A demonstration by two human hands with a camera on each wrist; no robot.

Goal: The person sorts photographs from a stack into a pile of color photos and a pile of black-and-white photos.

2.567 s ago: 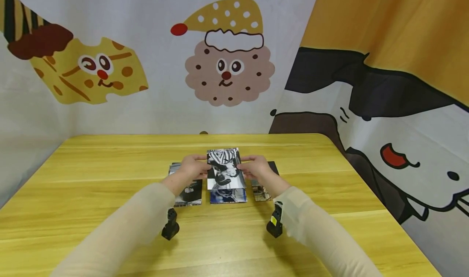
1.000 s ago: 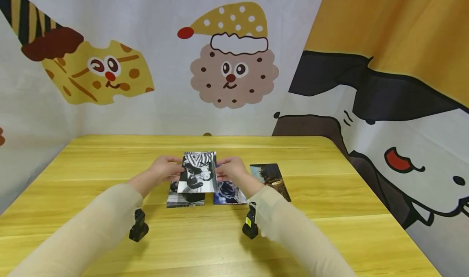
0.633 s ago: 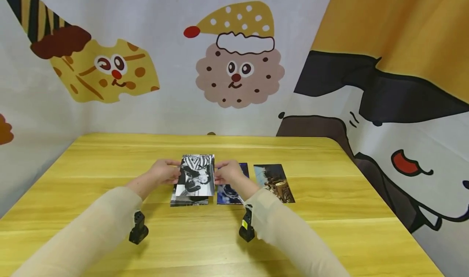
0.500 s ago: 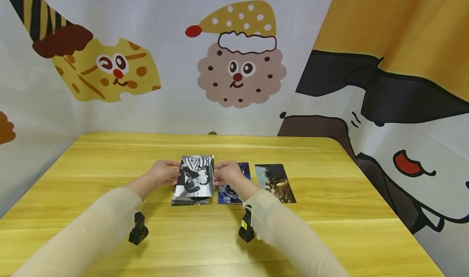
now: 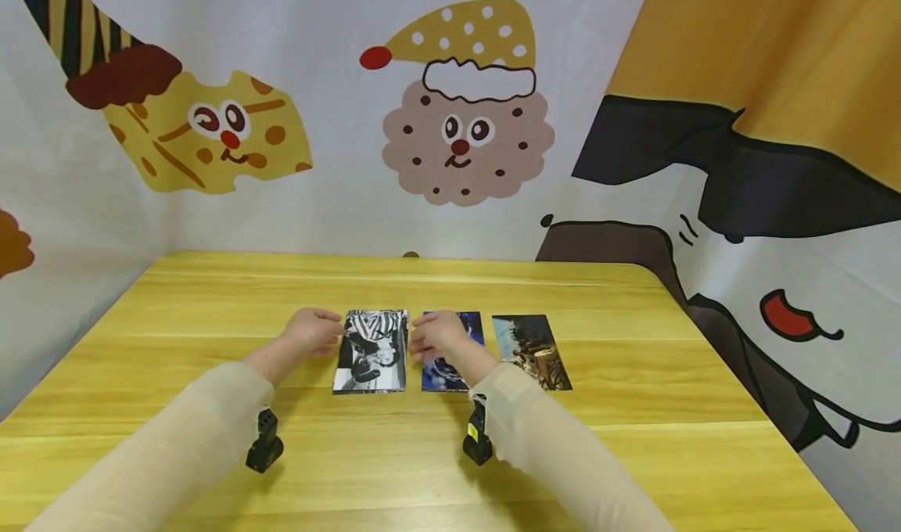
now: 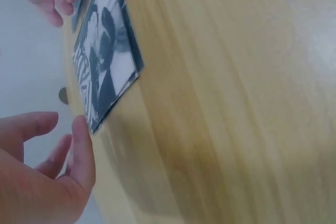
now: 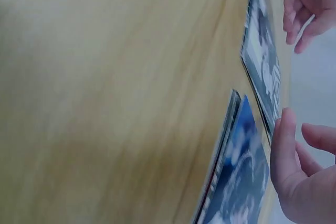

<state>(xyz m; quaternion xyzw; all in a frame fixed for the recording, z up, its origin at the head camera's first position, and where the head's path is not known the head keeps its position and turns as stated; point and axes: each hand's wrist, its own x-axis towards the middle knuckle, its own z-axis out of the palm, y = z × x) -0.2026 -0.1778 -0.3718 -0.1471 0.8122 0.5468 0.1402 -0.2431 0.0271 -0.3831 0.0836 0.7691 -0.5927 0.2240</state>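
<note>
A black-and-white photo card (image 5: 371,352) lies on top of a small stack; in the left wrist view more edges show under this photo card (image 6: 102,51). My left hand (image 5: 313,332) is just off its left edge, fingers relaxed and holding nothing. Between the black-and-white card and a blue photo card (image 5: 439,377) is my right hand (image 5: 442,336), its fingers loosely bent and empty, covering part of the blue card. The right wrist view shows the blue card (image 7: 239,177) on a stack of several.
A third photo card (image 5: 533,352), brown and dark, lies at the right of the row on the wooden table (image 5: 394,454). A patterned curtain (image 5: 338,219) hangs behind the table. Black wrist cameras (image 5: 264,440) hang below both sleeves.
Both hands carried the black-and-white photo card from over the middle stack leftward, lowered it onto the left stack and let go. The fingers now stand apart from its edges.
</note>
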